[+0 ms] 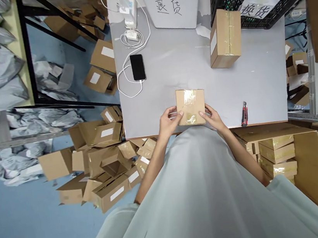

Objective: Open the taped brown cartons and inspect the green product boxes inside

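Note:
A small cardboard box (191, 107) with shiny clear tape across its top is at the front edge of the grey table (169, 63), close to my body. My left hand (170, 120) grips its left side, thumb on top. On the opposite side my right hand (213, 117) grips it the same way. The fingers under or behind the box are partly hidden. To the right of my right hand lies a red and black box cutter (244, 114). Farther back on the right stands a taller taped cardboard box (226, 38).
At the back are a white foam bin (172, 6) and a black plastic crate (255, 5) holding packets. A phone (137, 67) with a white cable lies on the left. Open cartons (110, 193) crowd the floor at left; a large carton (308, 165) of boxes sits below right.

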`<state>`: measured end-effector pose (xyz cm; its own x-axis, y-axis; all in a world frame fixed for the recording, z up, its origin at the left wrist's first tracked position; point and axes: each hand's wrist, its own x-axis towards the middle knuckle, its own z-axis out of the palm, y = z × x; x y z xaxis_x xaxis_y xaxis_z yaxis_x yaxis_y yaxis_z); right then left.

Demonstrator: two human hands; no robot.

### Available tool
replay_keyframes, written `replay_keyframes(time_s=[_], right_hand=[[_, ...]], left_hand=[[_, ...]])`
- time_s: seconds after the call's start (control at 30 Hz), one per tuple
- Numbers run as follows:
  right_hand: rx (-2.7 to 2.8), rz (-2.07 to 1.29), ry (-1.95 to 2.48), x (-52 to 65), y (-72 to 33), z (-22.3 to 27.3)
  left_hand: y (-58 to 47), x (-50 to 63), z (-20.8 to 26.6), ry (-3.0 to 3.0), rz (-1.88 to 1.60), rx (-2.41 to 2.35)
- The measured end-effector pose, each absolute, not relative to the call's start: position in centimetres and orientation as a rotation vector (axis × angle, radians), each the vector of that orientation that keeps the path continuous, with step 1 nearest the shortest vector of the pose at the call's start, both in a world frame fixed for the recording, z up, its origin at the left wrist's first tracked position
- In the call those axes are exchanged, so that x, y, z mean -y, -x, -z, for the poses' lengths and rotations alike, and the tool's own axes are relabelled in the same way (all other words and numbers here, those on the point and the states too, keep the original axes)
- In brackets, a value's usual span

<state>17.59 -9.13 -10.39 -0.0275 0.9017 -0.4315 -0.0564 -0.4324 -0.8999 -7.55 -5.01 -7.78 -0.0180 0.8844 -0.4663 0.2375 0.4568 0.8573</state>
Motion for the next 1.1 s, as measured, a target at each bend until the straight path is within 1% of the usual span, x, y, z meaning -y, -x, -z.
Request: replay_keyframes(time_s=[0.17, 0.27, 0.37, 0.5, 0.63, 0.7, 0.8, 0.9, 1.1], right_hand=[[0.935, -1.564, 1.465, 9.4, -18.7, 10.5], [0.949, -1.555, 1.443, 9.7, -19.9, 10.8], [0.943, -1.500, 1.501, 10.4, -22.2, 11.5], [0.916, -1.322, 1.698, 12.0, -25.7, 12.1], [1.057, -1.043, 1.787, 13.3, -28.1, 10.9], [1.142, -0.986, 1.769, 13.6, -28.7, 10.2], [1.093, -0.996, 1.787, 13.7, -29.3, 10.1], [0.984, -1.042, 1.819, 13.6, -30.2, 11.2], [0.866, -1.172, 1.804, 13.2, -31.0, 14.3]], left_hand=[[4.8, 5.4, 7.2, -1.175, -0.623, -1.742], [4.0, 5.2, 7.9, -1.220, -0.673, -1.673], [4.5, 4.4, 9.7, -1.094, -0.690, -1.544], [5.6, 3.7, 13.3, -0.862, -0.504, -1.630], [4.7, 4.2, 16.1, -0.825, -0.405, -1.587], [3.6, 4.6, 16.8, -0.846, -0.397, -1.503], [1.9, 5.0, 17.3, -0.888, -0.402, -1.353], [1.0, 4.8, 17.7, -0.942, -0.428, -1.244], [1.5, 4.2, 17.8, -1.008, -0.498, -1.291]])
